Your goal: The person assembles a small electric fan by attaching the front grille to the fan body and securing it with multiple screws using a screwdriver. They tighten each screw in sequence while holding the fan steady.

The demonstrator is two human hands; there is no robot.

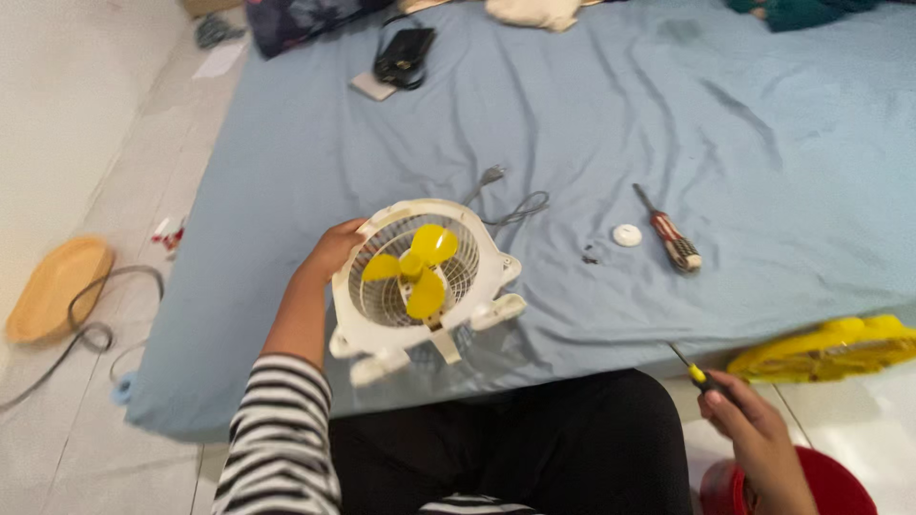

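My left hand (334, 250) grips the rim of a small white fan (420, 277) with yellow blades, held tilted above the near edge of a blue mattress (611, 124). The fan's front grille is off, and its grey cord (510, 205) trails away across the sheet. My right hand (754, 429) holds a small screwdriver (701, 374) with a yellow and black handle, low at the right, off the mattress. A yellow fan grille (825, 351) lies to the right of that hand.
A red-handled screwdriver (671, 234), a white round cap (627, 235) and a small dark part (593, 254) lie on the sheet. A black pouch (405, 55) sits far back. A wooden dish (55, 288) and cable (95, 334) lie on the floor at left; a red bucket (840, 486) stands bottom right.
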